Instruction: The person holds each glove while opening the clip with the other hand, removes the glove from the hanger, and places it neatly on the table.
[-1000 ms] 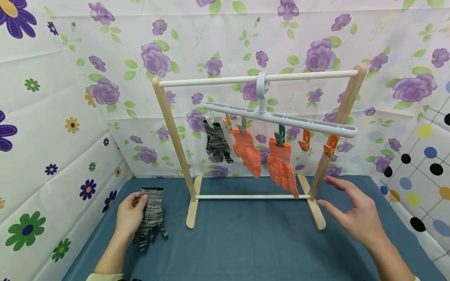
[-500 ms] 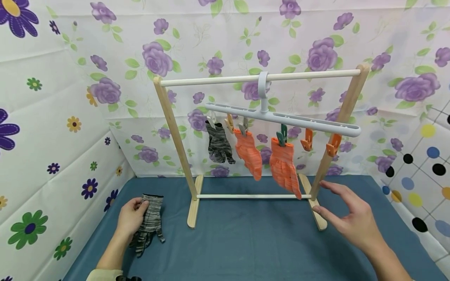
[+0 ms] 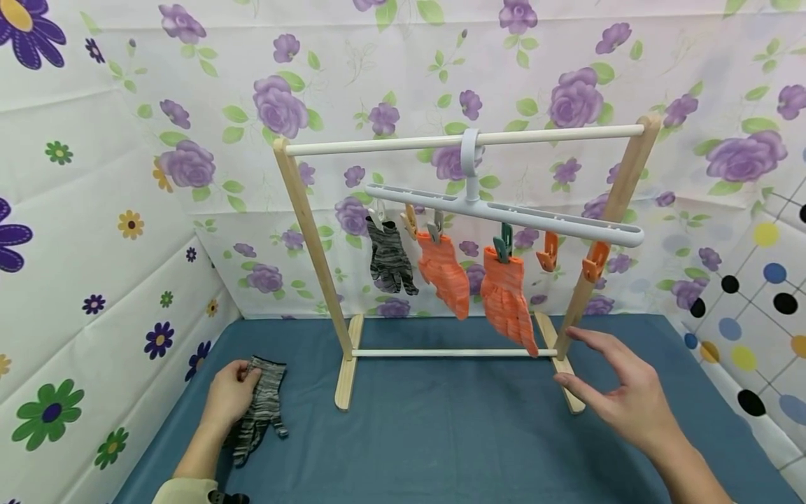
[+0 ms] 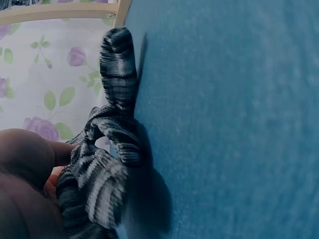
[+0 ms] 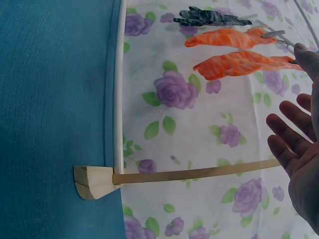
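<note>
My left hand (image 3: 231, 393) pinches a black-and-grey knit glove (image 3: 269, 393) near its cuff, low over the blue cloth at the left. In the left wrist view the glove's fingers (image 4: 117, 74) dangle close to the cloth. My right hand (image 3: 630, 392) holds nothing; its thumb and fingers are spread apart in front of the rack's right foot. From a grey clip hanger (image 3: 504, 213) hang a matching black-and-grey glove (image 3: 390, 257) and two orange gloves, one (image 3: 443, 276) left of the other (image 3: 506, 299). Orange clothespins (image 3: 548, 252) at the hanger's right end hold nothing.
The hanger hooks over the white top rod (image 3: 378, 145) of a wooden rack, whose posts (image 3: 315, 252) slant down to flat feet (image 3: 346, 378). Blue cloth (image 3: 428, 441) covers the surface. Flowered sheets stand behind and at the left, a dotted one (image 3: 755, 301) at the right.
My left hand has lowered the black-and-grey glove a little, toward the cloth and slightly left. My right hand has shifted slightly left, still spread.
</note>
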